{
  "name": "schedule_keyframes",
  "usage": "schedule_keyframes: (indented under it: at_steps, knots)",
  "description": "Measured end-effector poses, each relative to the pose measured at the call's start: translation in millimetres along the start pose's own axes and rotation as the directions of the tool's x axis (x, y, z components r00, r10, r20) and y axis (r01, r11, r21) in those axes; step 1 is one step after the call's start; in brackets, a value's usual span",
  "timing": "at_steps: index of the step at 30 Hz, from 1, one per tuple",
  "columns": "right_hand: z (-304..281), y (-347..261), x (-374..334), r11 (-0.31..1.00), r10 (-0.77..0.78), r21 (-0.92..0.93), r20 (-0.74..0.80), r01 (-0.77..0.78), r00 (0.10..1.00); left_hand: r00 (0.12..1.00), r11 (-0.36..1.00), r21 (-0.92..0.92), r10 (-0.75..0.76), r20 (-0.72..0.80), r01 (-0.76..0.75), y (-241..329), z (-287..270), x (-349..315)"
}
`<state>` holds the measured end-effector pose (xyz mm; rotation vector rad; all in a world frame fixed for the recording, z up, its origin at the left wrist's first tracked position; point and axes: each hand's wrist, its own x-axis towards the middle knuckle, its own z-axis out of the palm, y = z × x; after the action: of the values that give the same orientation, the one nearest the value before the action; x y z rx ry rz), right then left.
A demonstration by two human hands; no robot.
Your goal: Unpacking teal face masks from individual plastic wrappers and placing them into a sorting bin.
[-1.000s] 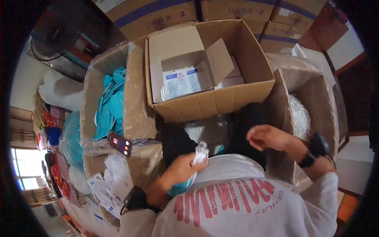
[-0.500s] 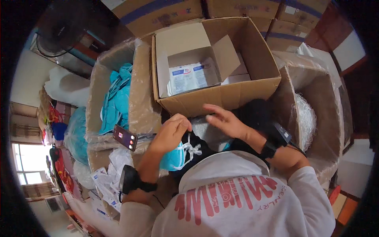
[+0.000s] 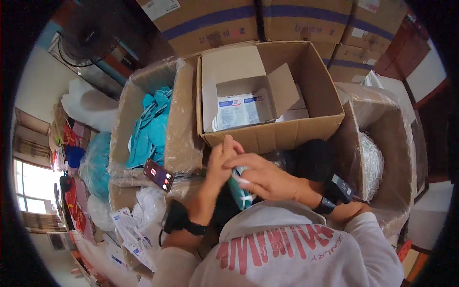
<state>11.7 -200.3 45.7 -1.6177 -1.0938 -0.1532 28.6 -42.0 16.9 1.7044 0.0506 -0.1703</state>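
Note:
Both of my hands meet in front of my chest, just below the open carton. Between them is a teal face mask [image 3: 239, 193] with white straps, held edge-on and partly covered by my fingers. My left hand [image 3: 221, 162] is closed around its upper end. My right hand [image 3: 263, 176] lies over the mask from the other side, fingers curled against the mask and its straps. In the brown carton [image 3: 272, 138] stands an open white inner box [image 3: 234, 62] containing flat white-and-blue packets [image 3: 239, 110].
At left, a plastic-lined carton [image 3: 189, 138] contains teal masks [image 3: 152, 124]; a phone [image 3: 158, 175] rests at its near edge. Below are printed wrappers [image 3: 131, 234] and clear plastic. The right carton [image 3: 389, 186] holds white strands [image 3: 371, 165]. Stacked cartons [image 3: 210, 31] stand behind.
My right hand has come in from the right and closed onto the mask beside my left hand. The mask has moved right and turned edge-on. The view has shifted slightly.

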Motion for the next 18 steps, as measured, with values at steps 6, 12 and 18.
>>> schedule_keyframes:
  at_steps: [6, 12, 18]
  knots:
    - [10.2, -19.8, 21.7, 0.938, 0.248, 0.244, 0.033, -0.248, 0.968, 0.962, 0.991, -0.049, 0.113, -0.248, -0.129, 4.1, 31.3, 25.0]
    - [-5.0, -33.6, 40.8, 0.998, -0.061, -0.015, 0.048, 0.062, 0.997, 0.899, 0.921, 0.145, 0.386, -0.207, -0.362, 46.1, 20.6, 54.0]
    - [-31.1, -49.2, 39.1, 0.975, -0.011, -0.211, 0.278, 0.073, 0.960, 0.770, 0.813, 0.245, 0.580, -0.264, -0.528, 57.5, 38.6, 85.2]
